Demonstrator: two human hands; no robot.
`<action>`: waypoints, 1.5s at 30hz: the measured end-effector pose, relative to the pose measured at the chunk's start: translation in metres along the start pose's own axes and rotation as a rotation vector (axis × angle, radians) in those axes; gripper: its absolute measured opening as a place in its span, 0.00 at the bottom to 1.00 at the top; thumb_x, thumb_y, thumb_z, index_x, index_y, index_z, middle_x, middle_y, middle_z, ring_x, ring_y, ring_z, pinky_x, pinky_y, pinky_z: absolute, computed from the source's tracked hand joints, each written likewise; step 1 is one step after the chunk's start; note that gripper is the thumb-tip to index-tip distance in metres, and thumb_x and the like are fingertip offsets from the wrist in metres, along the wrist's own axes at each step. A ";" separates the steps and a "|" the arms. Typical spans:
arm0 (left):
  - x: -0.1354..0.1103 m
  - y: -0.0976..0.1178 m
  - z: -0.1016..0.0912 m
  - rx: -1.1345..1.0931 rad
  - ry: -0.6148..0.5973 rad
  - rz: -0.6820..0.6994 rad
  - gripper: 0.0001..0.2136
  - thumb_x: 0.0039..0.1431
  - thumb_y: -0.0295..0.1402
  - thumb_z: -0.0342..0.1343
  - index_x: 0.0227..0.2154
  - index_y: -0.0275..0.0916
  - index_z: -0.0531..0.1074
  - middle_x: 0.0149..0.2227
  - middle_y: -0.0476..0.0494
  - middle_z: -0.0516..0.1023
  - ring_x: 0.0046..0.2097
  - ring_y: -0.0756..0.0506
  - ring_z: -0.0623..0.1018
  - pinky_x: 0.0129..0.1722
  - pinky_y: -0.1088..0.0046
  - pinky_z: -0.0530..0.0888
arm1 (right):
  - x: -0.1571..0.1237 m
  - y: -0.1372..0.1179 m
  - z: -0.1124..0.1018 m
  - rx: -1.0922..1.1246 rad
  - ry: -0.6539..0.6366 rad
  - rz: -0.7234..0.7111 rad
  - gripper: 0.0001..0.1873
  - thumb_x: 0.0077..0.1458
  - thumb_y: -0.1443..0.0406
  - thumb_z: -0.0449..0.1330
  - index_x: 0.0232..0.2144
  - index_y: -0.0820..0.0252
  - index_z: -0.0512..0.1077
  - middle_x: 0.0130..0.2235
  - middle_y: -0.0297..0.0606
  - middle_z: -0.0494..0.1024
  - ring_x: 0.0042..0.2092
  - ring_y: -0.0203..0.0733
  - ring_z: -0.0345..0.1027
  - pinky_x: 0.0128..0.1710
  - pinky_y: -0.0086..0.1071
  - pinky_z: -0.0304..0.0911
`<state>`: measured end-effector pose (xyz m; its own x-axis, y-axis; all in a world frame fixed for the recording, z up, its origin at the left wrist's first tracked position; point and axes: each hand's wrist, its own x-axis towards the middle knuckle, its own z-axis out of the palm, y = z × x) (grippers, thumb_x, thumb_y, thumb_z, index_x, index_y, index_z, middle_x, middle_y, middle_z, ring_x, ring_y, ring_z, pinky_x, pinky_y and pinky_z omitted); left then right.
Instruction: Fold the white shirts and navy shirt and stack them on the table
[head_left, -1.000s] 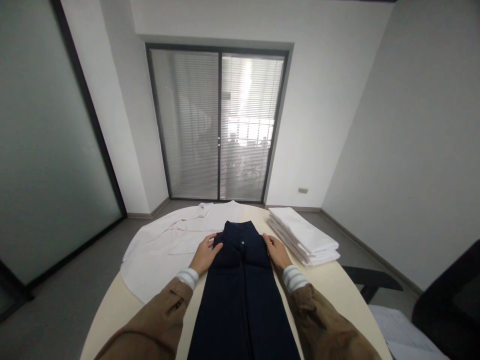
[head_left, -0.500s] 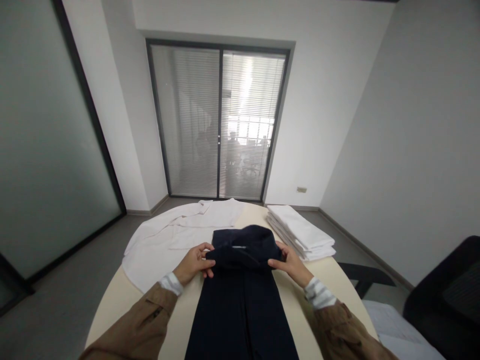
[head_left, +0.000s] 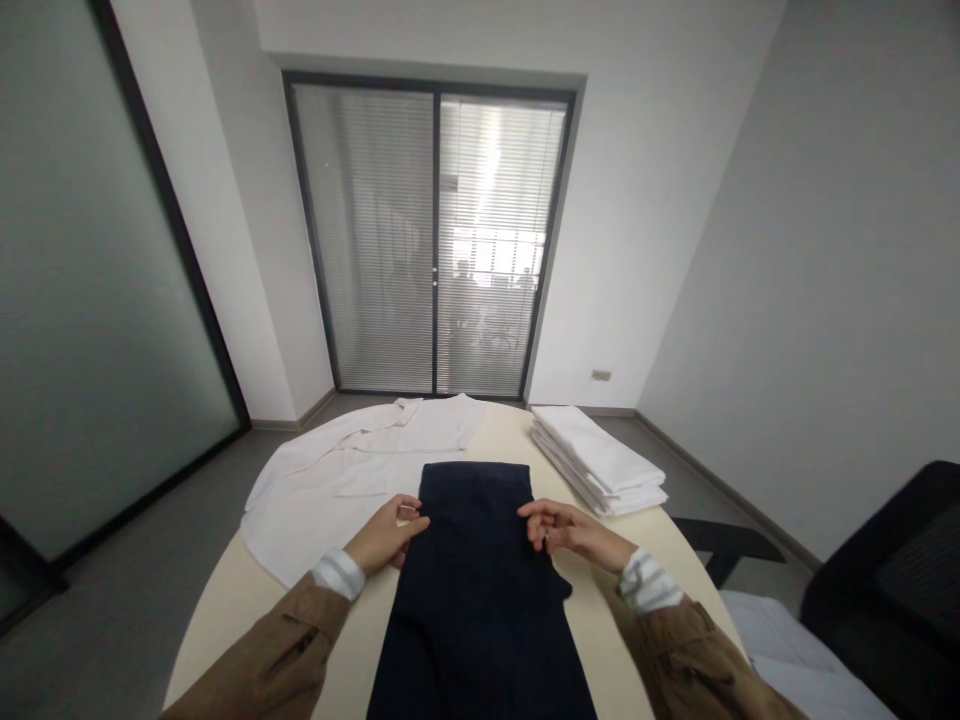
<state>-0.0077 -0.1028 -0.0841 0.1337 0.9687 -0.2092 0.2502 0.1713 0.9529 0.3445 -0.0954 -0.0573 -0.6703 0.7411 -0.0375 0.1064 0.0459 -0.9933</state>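
A pair of dark navy trousers (head_left: 480,580) lies in front of me, its near end running out of the bottom of the view. Its upper part is doubled over and flat, with a small corner sticking out on the right. My left hand (head_left: 390,530) is at the left edge of the cloth, thumb and fingers apart, the thumb tip touching or just over the fabric. At the right edge is my right hand (head_left: 574,532), index finger reaching to the cloth and the other fingers loosely bent. Neither hand grips the fabric.
A round cream table (head_left: 217,620) carries everything. On its left a white shirt (head_left: 322,510) is spread out; at the back right stands a stack of folded white cloth (head_left: 600,460). A black chair (head_left: 892,590) is to the right, with pale cloth (head_left: 795,650) beside it.
The lifted top portion of the trousers, held in both hands before, now lies flat toward me. Both hands have let go and stay beside its edges.
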 end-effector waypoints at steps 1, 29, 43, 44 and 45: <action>0.001 -0.002 0.001 0.014 0.041 -0.007 0.30 0.48 0.51 0.63 0.48 0.40 0.61 0.51 0.36 0.71 0.24 0.53 0.72 0.19 0.75 0.70 | 0.003 0.004 -0.001 -0.102 0.120 0.010 0.30 0.52 0.52 0.64 0.54 0.58 0.68 0.40 0.39 0.73 0.36 0.39 0.68 0.34 0.32 0.62; 0.081 0.008 0.009 0.055 0.330 0.349 0.24 0.55 0.28 0.58 0.56 0.35 0.70 0.60 0.36 0.70 0.60 0.41 0.71 0.60 0.66 0.66 | 0.085 0.046 -0.020 -0.698 0.738 -0.121 0.38 0.51 0.62 0.60 0.64 0.53 0.59 0.57 0.44 0.70 0.55 0.50 0.65 0.58 0.48 0.59; 0.032 0.010 0.006 0.572 0.344 0.071 0.24 0.55 0.46 0.60 0.51 0.39 0.69 0.33 0.39 0.81 0.41 0.36 0.81 0.43 0.64 0.69 | 0.062 0.026 -0.011 -0.703 0.713 0.207 0.30 0.53 0.51 0.60 0.54 0.58 0.63 0.29 0.31 0.74 0.33 0.43 0.72 0.34 0.33 0.61; 0.031 0.009 0.005 0.562 0.339 0.075 0.24 0.54 0.45 0.61 0.51 0.39 0.70 0.33 0.39 0.81 0.41 0.36 0.81 0.43 0.65 0.69 | 0.058 0.023 -0.011 -0.719 0.698 0.262 0.28 0.53 0.49 0.61 0.51 0.58 0.64 0.28 0.33 0.75 0.33 0.43 0.72 0.34 0.33 0.60; 0.030 0.009 0.004 0.550 0.331 0.082 0.24 0.53 0.45 0.62 0.51 0.38 0.70 0.34 0.39 0.81 0.41 0.36 0.81 0.42 0.65 0.69 | 0.054 0.020 -0.010 -0.732 0.673 0.311 0.27 0.52 0.47 0.61 0.47 0.58 0.66 0.28 0.34 0.76 0.33 0.44 0.72 0.33 0.33 0.60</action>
<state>0.0029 -0.0729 -0.0825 -0.1078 0.9939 0.0226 0.7182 0.0621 0.6931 0.3177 -0.0472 -0.0784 -0.0133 0.9998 0.0117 0.7747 0.0177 -0.6321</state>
